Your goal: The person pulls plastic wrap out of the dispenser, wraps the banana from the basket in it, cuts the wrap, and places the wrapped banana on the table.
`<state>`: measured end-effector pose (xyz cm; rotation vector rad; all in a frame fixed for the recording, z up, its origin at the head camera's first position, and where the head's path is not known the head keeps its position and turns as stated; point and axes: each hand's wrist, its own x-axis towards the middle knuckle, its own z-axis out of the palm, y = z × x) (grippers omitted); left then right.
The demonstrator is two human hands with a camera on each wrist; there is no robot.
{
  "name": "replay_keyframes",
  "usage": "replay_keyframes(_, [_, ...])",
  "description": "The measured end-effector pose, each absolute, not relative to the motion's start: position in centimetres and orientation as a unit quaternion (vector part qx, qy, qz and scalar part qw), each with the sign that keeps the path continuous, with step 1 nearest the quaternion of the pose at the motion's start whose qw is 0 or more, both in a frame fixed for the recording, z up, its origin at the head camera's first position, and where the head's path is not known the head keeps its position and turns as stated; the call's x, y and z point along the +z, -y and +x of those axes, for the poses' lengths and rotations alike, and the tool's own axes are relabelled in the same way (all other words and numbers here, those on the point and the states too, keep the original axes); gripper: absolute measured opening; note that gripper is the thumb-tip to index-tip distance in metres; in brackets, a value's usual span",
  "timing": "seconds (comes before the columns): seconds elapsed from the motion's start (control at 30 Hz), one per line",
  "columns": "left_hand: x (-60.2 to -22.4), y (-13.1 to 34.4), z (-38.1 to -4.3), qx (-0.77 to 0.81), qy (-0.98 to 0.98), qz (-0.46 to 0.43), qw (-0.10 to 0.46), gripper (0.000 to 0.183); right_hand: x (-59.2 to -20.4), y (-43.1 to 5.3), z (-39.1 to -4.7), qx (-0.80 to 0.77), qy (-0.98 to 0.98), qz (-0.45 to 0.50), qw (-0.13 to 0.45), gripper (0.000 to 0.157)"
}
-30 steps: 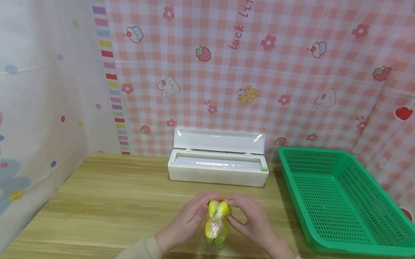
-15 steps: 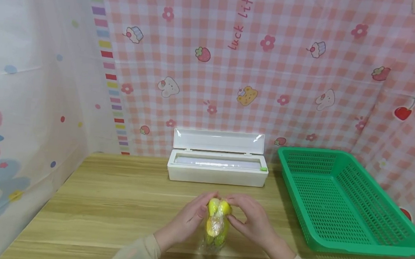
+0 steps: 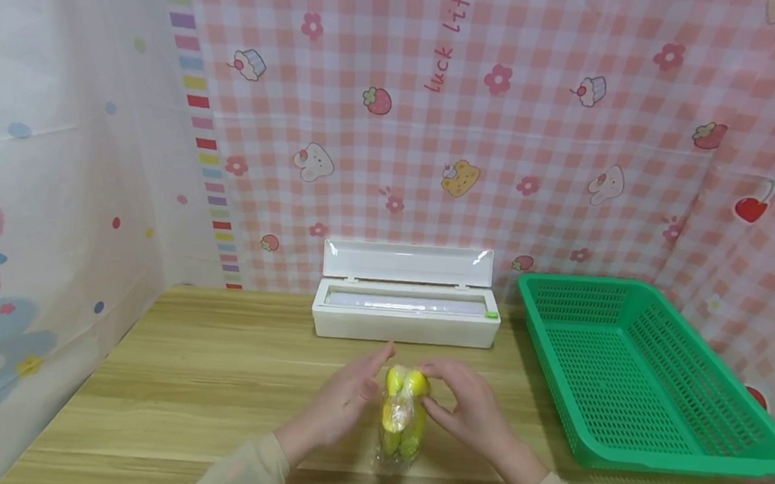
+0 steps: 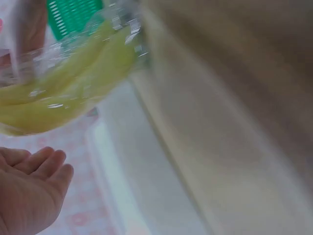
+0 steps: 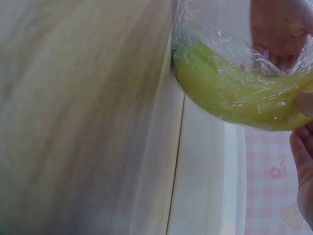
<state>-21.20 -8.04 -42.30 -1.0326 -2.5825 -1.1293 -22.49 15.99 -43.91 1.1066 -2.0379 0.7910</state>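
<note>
Bananas wrapped in clear cling film stand upright over the front middle of the table. My right hand pinches their upper end between thumb and fingers; the right wrist view shows the thumb on the wrapped banana. My left hand is just left of the bananas, apart from them and holding nothing. In the left wrist view its fingers are loosely extended below the bananas. Loose, crinkled film gathers at their lower end.
A white cling film dispenser with its lid raised stands behind the hands, a roll inside. A green slotted plastic basket sits on the right of the wooden table. Patterned cloths hang behind and at the sides.
My left hand has come off the bananas and moved a little to the left. My right hand keeps its grip, and the bananas have barely shifted.
</note>
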Motion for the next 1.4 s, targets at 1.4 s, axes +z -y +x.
replay_keyframes(1.4, [-40.5, 6.5, -23.6, -0.249, 0.804, -0.387, 0.376, 0.055, -42.1, -14.3, -24.2, 0.392, 0.823, 0.317, 0.259, 0.044])
